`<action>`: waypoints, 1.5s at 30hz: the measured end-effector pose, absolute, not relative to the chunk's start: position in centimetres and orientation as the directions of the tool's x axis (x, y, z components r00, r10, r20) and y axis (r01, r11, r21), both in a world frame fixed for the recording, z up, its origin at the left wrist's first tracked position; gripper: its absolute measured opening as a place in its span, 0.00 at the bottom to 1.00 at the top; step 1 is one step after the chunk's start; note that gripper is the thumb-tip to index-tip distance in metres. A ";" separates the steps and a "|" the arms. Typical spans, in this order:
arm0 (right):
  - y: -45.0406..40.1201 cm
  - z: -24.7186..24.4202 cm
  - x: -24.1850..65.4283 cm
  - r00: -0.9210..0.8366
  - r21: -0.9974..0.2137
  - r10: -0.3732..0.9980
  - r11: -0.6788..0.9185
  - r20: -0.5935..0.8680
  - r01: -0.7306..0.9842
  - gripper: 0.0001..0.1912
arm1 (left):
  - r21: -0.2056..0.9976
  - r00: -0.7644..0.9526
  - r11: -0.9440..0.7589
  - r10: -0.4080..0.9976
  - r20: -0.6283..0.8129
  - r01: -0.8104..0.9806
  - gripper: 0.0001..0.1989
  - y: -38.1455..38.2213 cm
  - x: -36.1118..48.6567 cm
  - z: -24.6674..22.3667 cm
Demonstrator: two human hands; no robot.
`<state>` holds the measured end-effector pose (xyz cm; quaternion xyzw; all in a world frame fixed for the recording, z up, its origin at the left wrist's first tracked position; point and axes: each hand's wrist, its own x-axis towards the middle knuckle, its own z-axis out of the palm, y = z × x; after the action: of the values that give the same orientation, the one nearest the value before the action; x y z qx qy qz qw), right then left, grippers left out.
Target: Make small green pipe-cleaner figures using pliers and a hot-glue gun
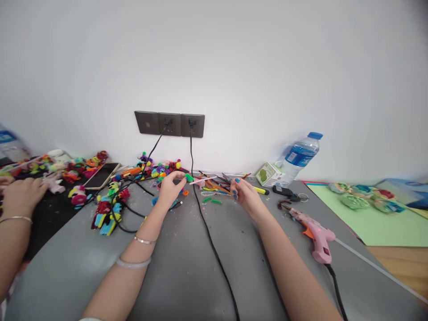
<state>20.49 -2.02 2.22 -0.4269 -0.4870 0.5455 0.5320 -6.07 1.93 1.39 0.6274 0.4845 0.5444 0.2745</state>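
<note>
My left hand (171, 191) pinches a small fuzzy green pipe-cleaner piece (189, 178) between thumb and fingertips. A thin pale pink strip (204, 180) reaches from beside it toward my right hand; I cannot tell whether the two are joined. My right hand (246, 196), with blue nails, is closed around scissors (224, 179), whose dark blades point left toward the strip. Their handles are mostly hidden by my fingers. Below, short green pieces (216, 202) lie on the grey table (200, 276). Behind them is a pile of coloured pipe cleaners (214, 185).
A pink glue gun (317, 236), keys (302, 197), a leaning water bottle (299, 156) and green paper (374, 227) are at right. Fuzzy figures (109, 209), a phone (102, 175) and another person's hand (23, 196) are at left. A black cable (214, 249) crosses the middle.
</note>
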 end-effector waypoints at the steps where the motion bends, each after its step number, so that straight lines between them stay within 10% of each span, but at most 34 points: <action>1: -2.0 2.2 20.5 -0.071 -0.985 0.996 0.034 0.047 -0.171 0.23 | 0.882 -0.050 -0.370 0.915 0.400 0.291 0.07 2.1 -6.0 1.2; 18: -1.7 2.3 20.9 -0.144 -0.943 0.989 -0.077 -0.032 -0.323 0.26 | 0.908 -0.279 -0.399 0.864 0.419 0.128 0.13 3.0 -8.1 1.6; 27: -1.7 2.2 20.9 -0.149 -0.934 0.988 -0.082 -0.032 -0.348 0.26 | 0.723 -0.223 -0.490 0.730 0.646 0.487 0.08 2.0 -7.8 1.9; 34: -1.8 2.0 20.8 -0.149 -0.961 0.989 -0.050 -0.009 -0.272 0.25 | 0.531 -0.141 -0.140 0.879 0.455 0.836 0.06 1.4 -6.8 1.2; 45: -1.7 2.1 20.8 -0.134 -0.973 0.991 -0.013 0.018 -0.231 0.25 | 0.621 -0.177 -0.246 0.823 0.539 0.744 0.06 1.6 -7.0 1.2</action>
<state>20.81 -1.72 2.06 -0.4029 -0.4716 0.5868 0.5204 -7.02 1.60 1.21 0.6399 0.6124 0.4622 0.0425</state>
